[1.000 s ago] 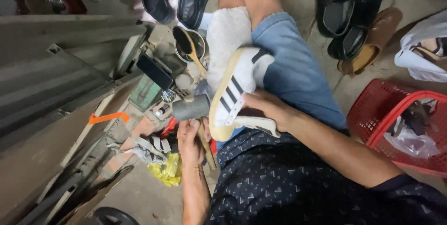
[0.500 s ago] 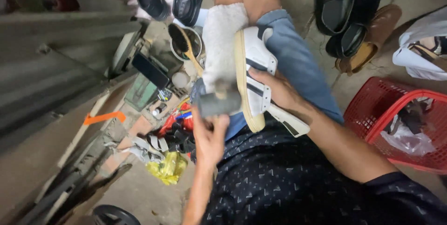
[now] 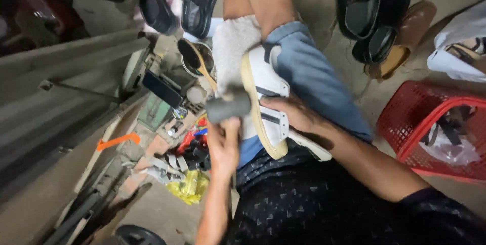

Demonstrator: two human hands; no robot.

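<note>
Hammering step: left hand clamps mallet beside sole of sneaker, gripped by right hand; next blow requires steady sneaker.

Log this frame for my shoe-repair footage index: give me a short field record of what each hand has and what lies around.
left hand: grips the handle of a mallet with a grey head
right hand: holds a white sneaker with dark stripes, sole edge toward the mallet
support: sneaker rests on the lap, beside a white cloth
right side: red basket
far side: dark shoes
</note>
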